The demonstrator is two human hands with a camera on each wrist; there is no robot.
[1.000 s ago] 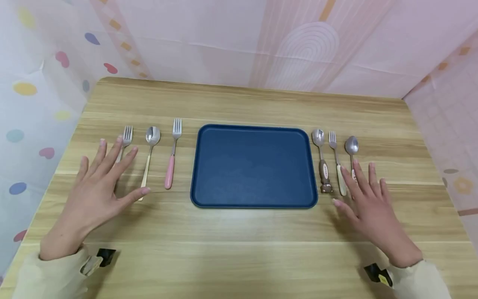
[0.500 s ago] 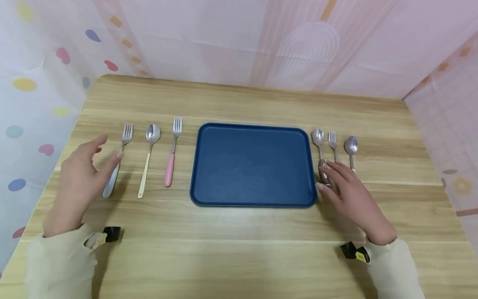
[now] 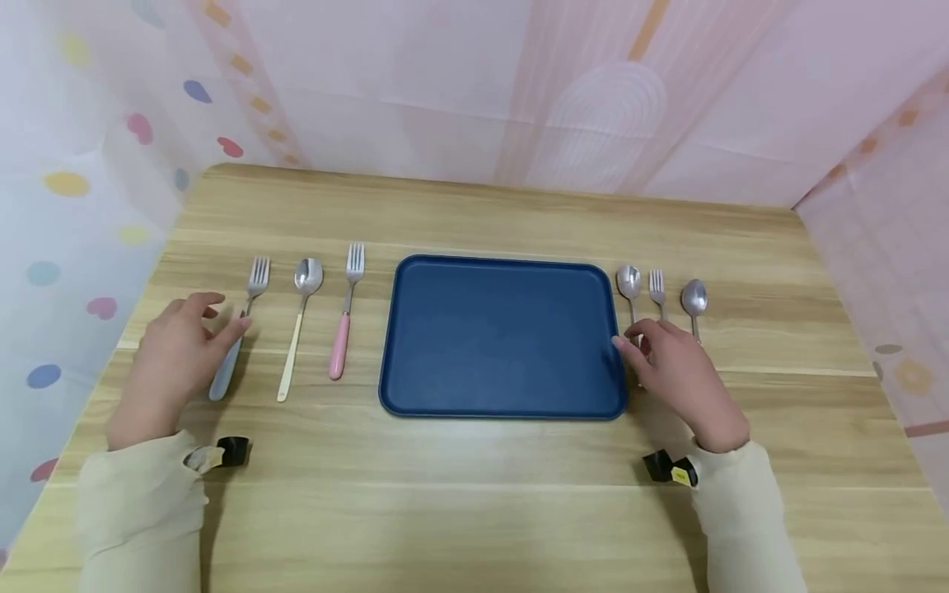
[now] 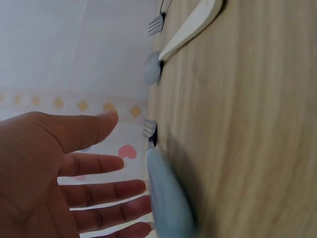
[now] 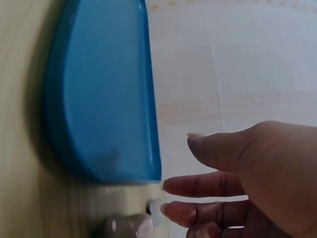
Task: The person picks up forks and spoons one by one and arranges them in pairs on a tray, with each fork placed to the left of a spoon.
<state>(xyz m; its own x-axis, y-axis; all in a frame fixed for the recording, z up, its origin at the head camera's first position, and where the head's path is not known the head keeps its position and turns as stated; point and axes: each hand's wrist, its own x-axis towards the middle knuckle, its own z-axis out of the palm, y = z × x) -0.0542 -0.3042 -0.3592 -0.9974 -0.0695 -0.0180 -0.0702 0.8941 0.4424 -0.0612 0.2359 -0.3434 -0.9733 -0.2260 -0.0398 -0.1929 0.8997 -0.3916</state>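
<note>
Hovering with thumbs parted from fingers, I am gripping nothing: left hand [image 3: 172, 354] beside the blue-handled fork [image 3: 226, 371], right hand [image 3: 678, 366] over the brown-handled spoon [image 3: 628, 282] beside the navy tray [image 3: 504, 338]. Lowering carelessly is risking snagging its rim.

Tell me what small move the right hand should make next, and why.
Perhaps the right hand should pinch the spoon nearest the tray by its handle: the thumb and fingers are parted, holding nothing, close to that handle.
</note>
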